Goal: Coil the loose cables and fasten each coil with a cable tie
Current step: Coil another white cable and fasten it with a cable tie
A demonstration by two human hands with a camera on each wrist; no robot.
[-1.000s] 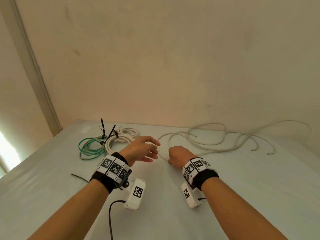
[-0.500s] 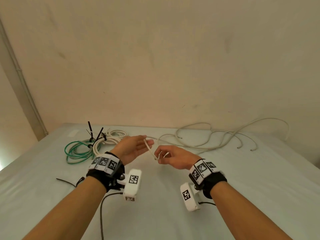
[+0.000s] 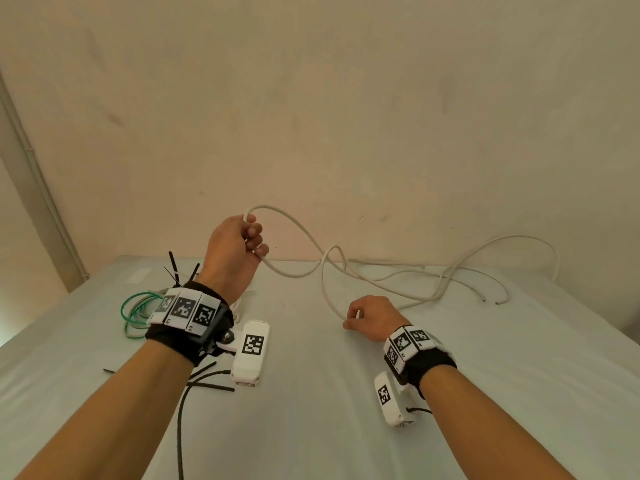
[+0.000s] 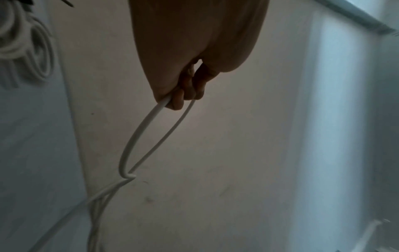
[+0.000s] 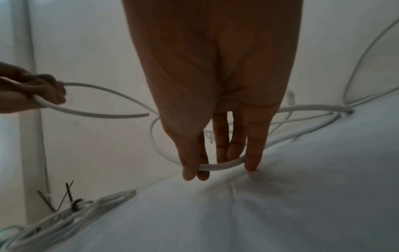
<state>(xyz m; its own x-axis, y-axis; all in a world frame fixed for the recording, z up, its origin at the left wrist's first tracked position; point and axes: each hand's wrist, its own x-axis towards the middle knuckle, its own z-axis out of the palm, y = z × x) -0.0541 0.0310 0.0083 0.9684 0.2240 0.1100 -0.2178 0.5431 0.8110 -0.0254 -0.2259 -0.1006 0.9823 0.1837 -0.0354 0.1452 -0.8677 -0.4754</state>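
A long loose white cable trails from the back right of the table up to my hands. My left hand is raised above the table and grips the cable near its end, with a short loop hanging from the fist. My right hand is low, fingertips touching the table. There it pinches the same cable between thumb and forefinger. Between the hands the cable hangs in a loose twist. The left hand also shows at the left edge of the right wrist view.
A green coil and a white coil fastened with black cable ties lie at the left rear. Loose black ties lie under my left forearm on the pale table. A wall stands right behind the table.
My left hand has risen well above the table with the cable end in its grip. My right hand has dropped to the table and moved right along the cable.
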